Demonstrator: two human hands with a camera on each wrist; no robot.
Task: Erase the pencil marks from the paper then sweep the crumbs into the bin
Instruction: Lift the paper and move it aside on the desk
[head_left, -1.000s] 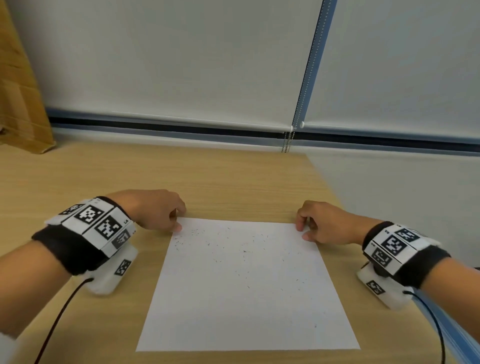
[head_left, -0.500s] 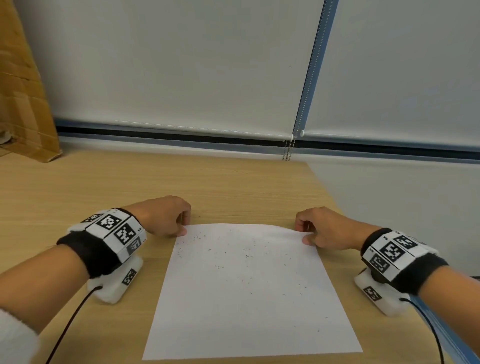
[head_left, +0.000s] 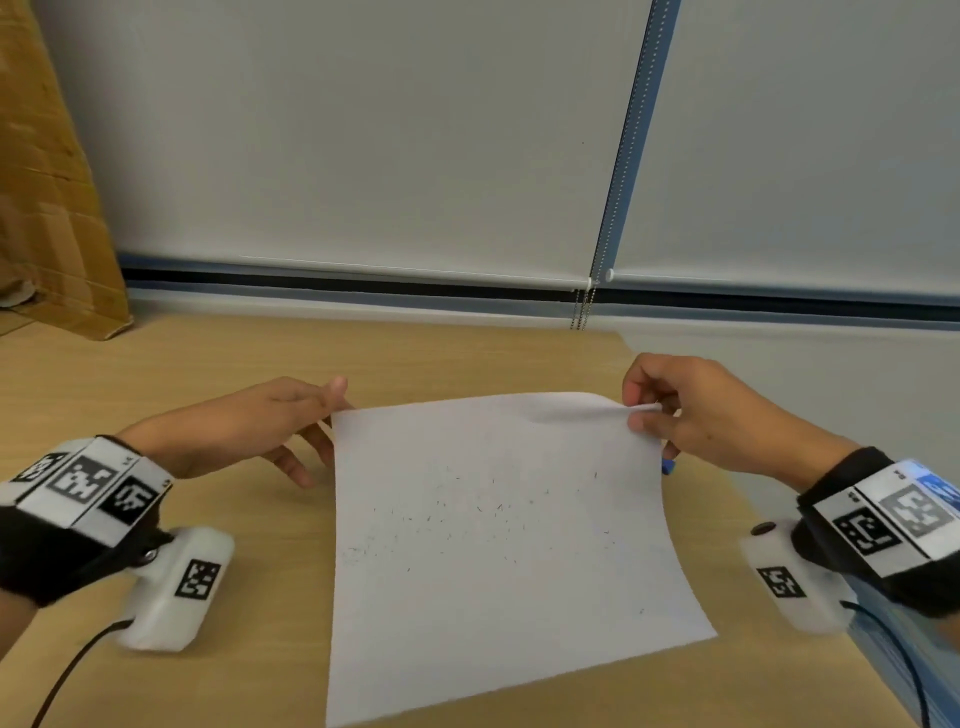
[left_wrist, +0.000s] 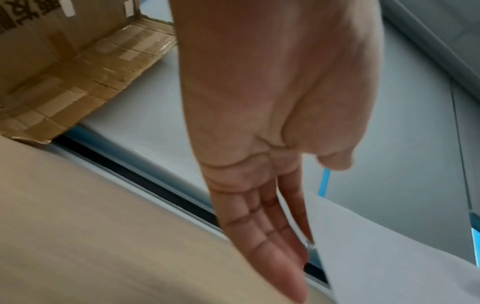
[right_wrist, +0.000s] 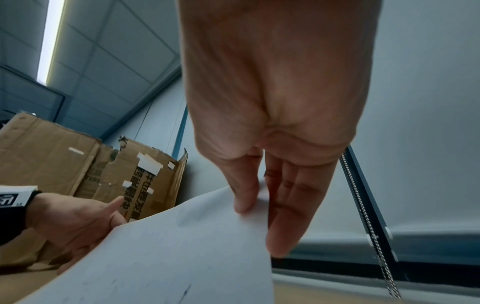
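Note:
A white sheet of paper lies on the wooden table with its far edge raised and its right side higher. Dark eraser crumbs are scattered across its middle. My right hand pinches the far right corner between thumb and fingers. My left hand is at the far left corner with straight fingers against the paper's edge and the thumb apart from it. A small blue thing shows under the right hand; I cannot tell what it is.
A worn cardboard box stands at the table's far left, also in the right wrist view. The table's right edge runs close beside the right wrist. A blind's bead chain hangs at the back wall.
Both hands rose and lifted the paper's far edge off the table, the right corner higher. The left fingers went from curled to straight. The crumbs now sit nearer the sheet's middle.

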